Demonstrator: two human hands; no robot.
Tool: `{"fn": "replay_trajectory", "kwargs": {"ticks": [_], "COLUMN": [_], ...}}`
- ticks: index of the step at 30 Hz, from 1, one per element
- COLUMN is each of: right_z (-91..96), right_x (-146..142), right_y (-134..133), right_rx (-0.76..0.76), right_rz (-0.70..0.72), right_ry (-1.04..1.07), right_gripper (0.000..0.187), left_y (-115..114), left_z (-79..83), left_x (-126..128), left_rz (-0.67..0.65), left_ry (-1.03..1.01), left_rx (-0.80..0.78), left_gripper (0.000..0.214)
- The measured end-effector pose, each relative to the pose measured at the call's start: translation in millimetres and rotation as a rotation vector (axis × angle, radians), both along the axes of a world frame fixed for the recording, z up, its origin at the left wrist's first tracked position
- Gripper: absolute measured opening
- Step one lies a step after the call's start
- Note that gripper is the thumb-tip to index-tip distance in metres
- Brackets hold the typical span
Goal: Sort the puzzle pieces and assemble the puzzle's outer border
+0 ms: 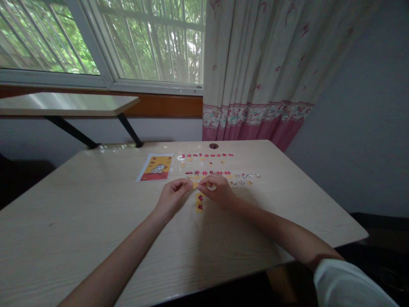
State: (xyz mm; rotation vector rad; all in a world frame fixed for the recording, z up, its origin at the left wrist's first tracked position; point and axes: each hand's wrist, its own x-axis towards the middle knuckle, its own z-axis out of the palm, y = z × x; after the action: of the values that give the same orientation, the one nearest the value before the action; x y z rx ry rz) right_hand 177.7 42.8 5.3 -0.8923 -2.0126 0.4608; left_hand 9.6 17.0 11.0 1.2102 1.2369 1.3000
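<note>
My left hand (172, 197) and my right hand (216, 190) meet over the middle of a pale wooden table (79, 221), fingers pinched. Between the fingertips sits a small yellow puzzle piece (194, 185); the left hand pinches it and the right hand pinches another small piece (209, 185) beside it. Just below the hands lies a short column of joined yellow and red pieces (200, 203). Rows of loose red pieces (207, 172) and pale pieces (244, 176) lie just beyond the hands. A reference picture card (155, 167) with a yellow and red design lies to the left of them.
A further row of red pieces (207, 155) lies near the table's far edge by a round cable hole (214, 146). Behind the table are a narrow shelf (64, 104) under a window and a patterned curtain (262, 72) with a pink hem.
</note>
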Motion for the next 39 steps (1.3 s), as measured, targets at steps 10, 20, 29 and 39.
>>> {"fn": "replay_trajectory", "kwargs": {"ticks": [10, 20, 29, 39], "right_z": [5.3, 1.8, 8.9, 2.6], "right_x": [1.8, -1.2, -0.5, -0.8], "right_y": [40.3, 118.1, 138.1, 154.6], "right_rx": [-0.213, -0.258, -0.24, -0.253], "right_rz": [-0.097, -0.346, -0.344, -0.215], "right_ry": [-0.153, -0.586, -0.668, -0.631], "right_gripper": [0.016, 0.016, 0.023, 0.022], "left_y": [5.3, 9.8, 7.8, 8.1], "left_z": [-7.0, -13.5, -9.8, -12.1], "left_x": [-4.0, -10.3, -8.3, -10.5], "left_rz": [0.022, 0.002, -0.003, -0.012], "left_ry": [0.124, 0.27, 0.317, 0.338], "left_rx": [0.068, 0.074, 0.064, 0.087], "left_gripper": [0.026, 0.025, 0.027, 0.025]}}
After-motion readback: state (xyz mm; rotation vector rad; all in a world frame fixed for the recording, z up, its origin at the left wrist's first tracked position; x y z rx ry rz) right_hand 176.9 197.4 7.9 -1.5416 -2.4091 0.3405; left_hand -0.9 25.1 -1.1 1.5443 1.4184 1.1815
